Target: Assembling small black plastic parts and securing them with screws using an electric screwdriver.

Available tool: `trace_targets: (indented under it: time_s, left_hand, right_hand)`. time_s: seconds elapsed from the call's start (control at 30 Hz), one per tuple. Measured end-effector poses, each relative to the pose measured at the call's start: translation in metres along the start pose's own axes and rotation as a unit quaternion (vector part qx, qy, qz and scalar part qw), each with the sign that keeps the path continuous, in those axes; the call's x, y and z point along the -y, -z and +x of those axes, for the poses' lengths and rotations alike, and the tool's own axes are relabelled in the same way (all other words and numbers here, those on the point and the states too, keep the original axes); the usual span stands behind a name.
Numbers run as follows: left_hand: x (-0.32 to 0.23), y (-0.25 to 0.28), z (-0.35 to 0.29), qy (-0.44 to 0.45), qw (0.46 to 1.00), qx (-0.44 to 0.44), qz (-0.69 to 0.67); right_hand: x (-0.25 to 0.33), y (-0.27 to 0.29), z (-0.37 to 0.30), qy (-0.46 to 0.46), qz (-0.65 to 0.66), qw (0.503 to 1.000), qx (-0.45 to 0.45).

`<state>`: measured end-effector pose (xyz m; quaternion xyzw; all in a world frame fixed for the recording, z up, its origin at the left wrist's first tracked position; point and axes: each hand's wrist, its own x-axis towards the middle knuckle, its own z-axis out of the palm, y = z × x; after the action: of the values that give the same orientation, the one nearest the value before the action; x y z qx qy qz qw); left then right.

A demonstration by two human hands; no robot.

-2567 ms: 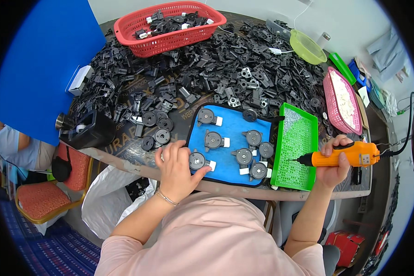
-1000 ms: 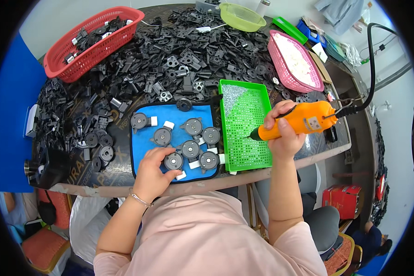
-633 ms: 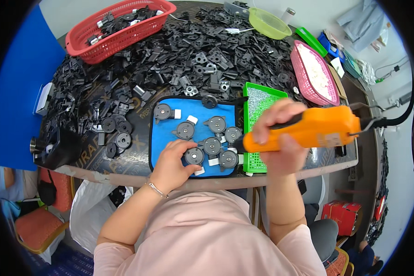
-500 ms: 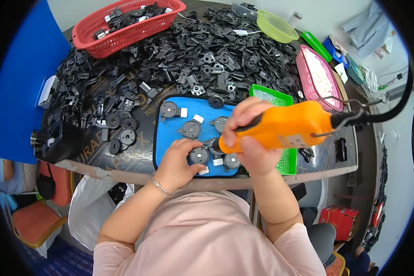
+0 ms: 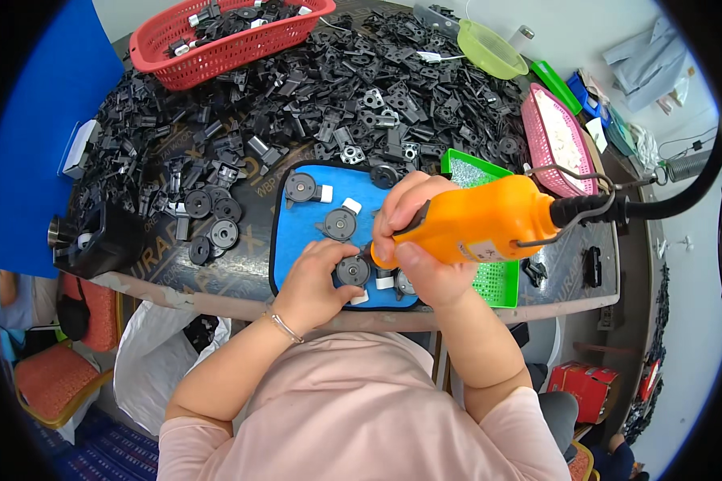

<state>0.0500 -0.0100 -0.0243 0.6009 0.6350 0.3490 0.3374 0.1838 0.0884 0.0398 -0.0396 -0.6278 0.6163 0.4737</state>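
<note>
My right hand (image 5: 425,248) is wrapped round an orange electric screwdriver (image 5: 489,220). The tool lies nearly level, its nose pointing left at a round black part (image 5: 352,271) on the blue mat (image 5: 297,240). My left hand (image 5: 321,276) holds that part between thumb and fingers, steadying it on the mat. Whether the bit touches the part is hard to make out. More round black parts with white tabs sit on the mat, one (image 5: 341,224) just beyond my left fingers and another (image 5: 301,187) at the far left corner. My right hand hides some of the others.
A heap of black plastic parts (image 5: 297,104) covers the back of the table. A green tray (image 5: 497,280) with small metal pieces stands right of the mat. Red (image 5: 192,68) and pink baskets (image 5: 547,152) stand farther off. A black cable (image 5: 674,208) runs from the screwdriver to the right.
The screwdriver's nose has shifted slightly left and down, toward the part in my left hand. My left hand stays on that part. The view has moved slightly.
</note>
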Motion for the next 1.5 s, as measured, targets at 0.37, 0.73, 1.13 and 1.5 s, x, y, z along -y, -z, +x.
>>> trace_targets:
  time_s: [0.37,0.73,1.13,1.5]
  left_hand:
    - [0.001,-0.002,0.000,-0.010,1.000,-0.004,0.001]
    - [0.000,-0.003,-0.001,-0.016,1.000,-0.017,0.004]
    - [-0.001,-0.011,0.000,-0.046,0.998,-0.031,0.021]
    - [0.001,-0.017,-0.005,-0.067,0.996,-0.054,0.026]
  right_hand:
    - [0.003,0.003,-0.004,0.001,-0.010,1.000,-0.025]
    - [-0.007,-0.005,-0.003,-0.038,0.035,0.999,-0.002]
    - [0.006,0.039,-0.017,-0.009,0.138,0.989,0.044]
    - [0.041,0.063,-0.009,0.069,0.021,0.996,-0.043]
